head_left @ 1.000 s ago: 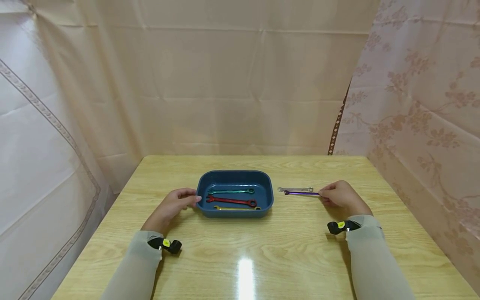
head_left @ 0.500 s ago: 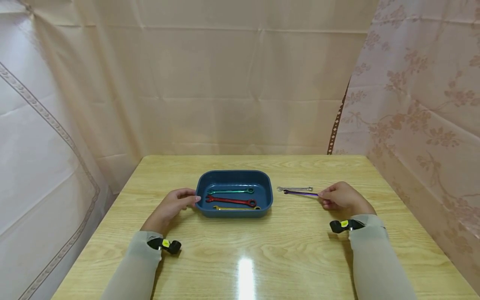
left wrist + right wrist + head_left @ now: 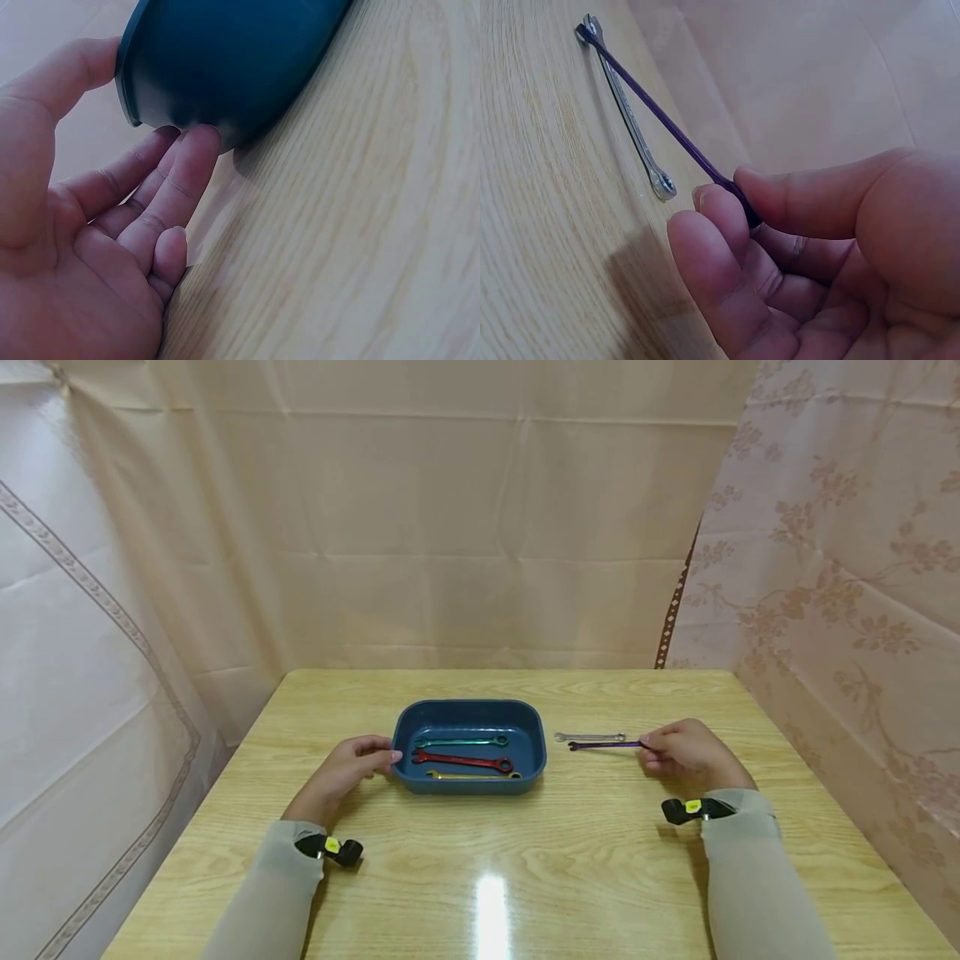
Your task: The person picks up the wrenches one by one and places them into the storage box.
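My left hand [image 3: 358, 768] pinches the left end of a dark blue rectangular tub [image 3: 468, 787], thumb over the rim and fingertips against the outer wall [image 3: 217, 67]. Inside the tub lie a green wrench [image 3: 461, 742], a red wrench [image 3: 461, 761] and a yellow wrench [image 3: 472, 777], roughly parallel. To the tub's right, my right hand [image 3: 686, 752] pinches a purple wrench [image 3: 656, 111] by one end between thumb and fingers; that end is partly hidden. The purple wrench points left, its far end low over the table. Just behind it a silver wrench [image 3: 630, 112] lies flat.
The wood-grain table [image 3: 420, 877] carries a bright glare spot near its front. A beige cloth [image 3: 450, 527] hangs behind the back edge, and a flowered cloth [image 3: 847, 593] hangs on the right. Each wrist bears a small black camera [image 3: 682, 811].
The right hand has shifted slightly right, and the purple wrench in it has tilted a little and come back near level. The left hand and tub stay put.
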`<state>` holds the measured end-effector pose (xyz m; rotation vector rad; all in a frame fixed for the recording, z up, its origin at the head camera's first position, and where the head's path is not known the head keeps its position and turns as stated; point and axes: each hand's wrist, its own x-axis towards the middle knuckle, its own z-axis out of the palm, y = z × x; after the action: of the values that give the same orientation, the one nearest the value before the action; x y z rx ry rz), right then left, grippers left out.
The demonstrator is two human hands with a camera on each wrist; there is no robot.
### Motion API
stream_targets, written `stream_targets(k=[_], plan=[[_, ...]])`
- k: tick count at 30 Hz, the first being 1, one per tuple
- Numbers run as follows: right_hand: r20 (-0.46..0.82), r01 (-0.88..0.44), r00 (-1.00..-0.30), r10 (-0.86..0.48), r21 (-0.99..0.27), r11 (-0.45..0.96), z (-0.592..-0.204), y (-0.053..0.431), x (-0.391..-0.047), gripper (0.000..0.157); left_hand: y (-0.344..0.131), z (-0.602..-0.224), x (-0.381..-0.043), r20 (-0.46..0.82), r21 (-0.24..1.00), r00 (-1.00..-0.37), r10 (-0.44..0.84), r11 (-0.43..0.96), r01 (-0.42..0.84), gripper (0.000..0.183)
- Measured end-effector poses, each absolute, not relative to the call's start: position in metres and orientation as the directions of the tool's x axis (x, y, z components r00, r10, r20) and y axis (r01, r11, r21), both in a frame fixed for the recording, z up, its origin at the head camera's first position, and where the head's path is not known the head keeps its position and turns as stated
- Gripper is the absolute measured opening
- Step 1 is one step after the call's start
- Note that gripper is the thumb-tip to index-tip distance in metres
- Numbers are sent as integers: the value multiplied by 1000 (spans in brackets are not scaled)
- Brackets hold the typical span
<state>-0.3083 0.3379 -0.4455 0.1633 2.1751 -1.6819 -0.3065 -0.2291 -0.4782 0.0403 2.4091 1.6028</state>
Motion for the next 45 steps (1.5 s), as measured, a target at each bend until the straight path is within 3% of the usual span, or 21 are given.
stream_targets(k=[32, 45], plan=[[-266, 215, -958, -109, -915, 342, -434, 332, -312, 44, -230, -480, -307, -180, 914, -970, 165, 393, -102, 57], [-236, 217, -971, -39, -938, 272, -427, 324, -311, 49, -230, -480, -309, -186, 914, -969, 162, 390, -110, 54]])
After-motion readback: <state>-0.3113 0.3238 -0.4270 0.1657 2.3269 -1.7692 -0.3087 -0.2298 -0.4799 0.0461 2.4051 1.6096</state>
